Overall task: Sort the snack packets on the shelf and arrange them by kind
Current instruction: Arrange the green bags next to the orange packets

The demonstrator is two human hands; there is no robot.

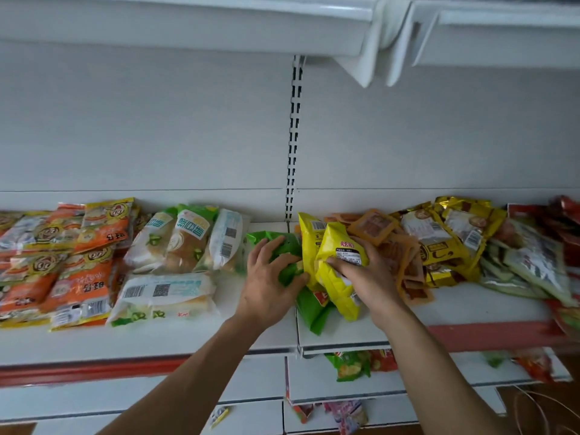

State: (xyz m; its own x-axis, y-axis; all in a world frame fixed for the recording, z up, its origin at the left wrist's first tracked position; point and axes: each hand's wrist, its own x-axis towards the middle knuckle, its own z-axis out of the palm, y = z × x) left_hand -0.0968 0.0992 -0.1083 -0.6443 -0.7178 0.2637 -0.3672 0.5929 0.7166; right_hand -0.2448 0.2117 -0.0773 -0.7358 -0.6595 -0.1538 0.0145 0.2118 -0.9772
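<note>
Gripping crinkly green plastic packets (309,309) with curled left hand (270,279), clamping glossy yellow plastic bags (334,243) in right hand (365,277), seemingly to part the two kinds

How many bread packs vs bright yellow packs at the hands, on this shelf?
Bread packs: 4
Yellow packs: 2
Total: 6
</note>
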